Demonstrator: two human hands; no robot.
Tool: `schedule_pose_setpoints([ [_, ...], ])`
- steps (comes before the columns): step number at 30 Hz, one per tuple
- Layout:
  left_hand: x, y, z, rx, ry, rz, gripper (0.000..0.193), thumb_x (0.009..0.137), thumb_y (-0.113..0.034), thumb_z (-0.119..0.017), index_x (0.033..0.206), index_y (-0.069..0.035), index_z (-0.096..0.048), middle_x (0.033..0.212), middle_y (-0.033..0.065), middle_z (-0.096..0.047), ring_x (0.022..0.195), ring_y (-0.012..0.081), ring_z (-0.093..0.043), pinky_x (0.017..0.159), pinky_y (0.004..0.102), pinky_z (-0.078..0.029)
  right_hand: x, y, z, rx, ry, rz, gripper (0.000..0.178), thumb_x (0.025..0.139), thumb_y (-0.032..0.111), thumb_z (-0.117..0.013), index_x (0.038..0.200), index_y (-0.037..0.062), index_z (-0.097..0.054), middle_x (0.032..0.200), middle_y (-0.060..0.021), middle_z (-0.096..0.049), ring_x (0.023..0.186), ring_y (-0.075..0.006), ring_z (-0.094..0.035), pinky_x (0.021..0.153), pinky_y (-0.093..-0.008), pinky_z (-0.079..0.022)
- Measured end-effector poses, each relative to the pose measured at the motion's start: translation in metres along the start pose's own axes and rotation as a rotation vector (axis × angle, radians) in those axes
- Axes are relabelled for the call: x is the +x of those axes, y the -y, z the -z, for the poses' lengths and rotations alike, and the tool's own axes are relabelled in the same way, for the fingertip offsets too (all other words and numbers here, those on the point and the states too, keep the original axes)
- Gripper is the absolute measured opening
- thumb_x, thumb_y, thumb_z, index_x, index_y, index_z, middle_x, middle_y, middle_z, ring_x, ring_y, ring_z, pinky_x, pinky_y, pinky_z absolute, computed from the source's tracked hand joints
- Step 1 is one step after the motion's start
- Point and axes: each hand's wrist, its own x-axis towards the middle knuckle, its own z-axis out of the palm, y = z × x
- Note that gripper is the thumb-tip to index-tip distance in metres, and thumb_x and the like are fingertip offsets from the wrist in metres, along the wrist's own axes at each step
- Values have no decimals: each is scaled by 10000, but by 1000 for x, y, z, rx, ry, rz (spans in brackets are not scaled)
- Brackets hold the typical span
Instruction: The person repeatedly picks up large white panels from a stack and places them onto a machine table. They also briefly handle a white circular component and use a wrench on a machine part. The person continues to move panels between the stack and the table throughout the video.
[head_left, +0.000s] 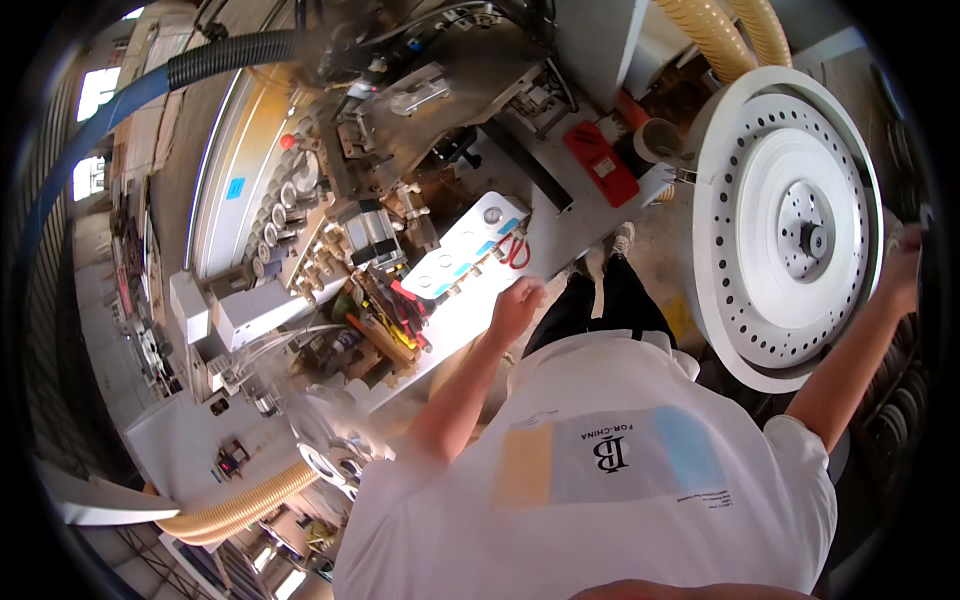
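My left hand (517,303) is curled closed beside the near edge of a white worktable (460,325); whether anything is inside it does not show. Just beyond it lies a white panel (440,272) with round fittings and blue patches. Red loop handles (515,252), perhaps of scissors, stick out by that panel. My right arm stretches out to the far right, past a big white wheel-like disc (775,230) with rings of holes. At the dark picture rim, my right hand (904,272) is next to a dark upright edge; its fingers are hardly visible.
A machine with a dark metal bed (420,110) stands at the back. Hand tools (400,310) and brass-coloured fittings (320,255) crowd the table's left. A red case (600,163) lies farther back. Ribbed tan hoses (708,35) and a blue hose (110,120) run overhead.
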Motion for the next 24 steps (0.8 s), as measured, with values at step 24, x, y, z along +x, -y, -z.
schedule_pose_setpoints([
  [24,15,-175,-61,-173,268,-132,258,1012,-292,-537,1009,-45,-614,716,-40,-530,631,42,-456,581,221,-382,-291,77,-15,104,1712,564,415,939,474,-529,770,132,-694,673,-95,-646,645,-315,-628,603,-439,-479],
])
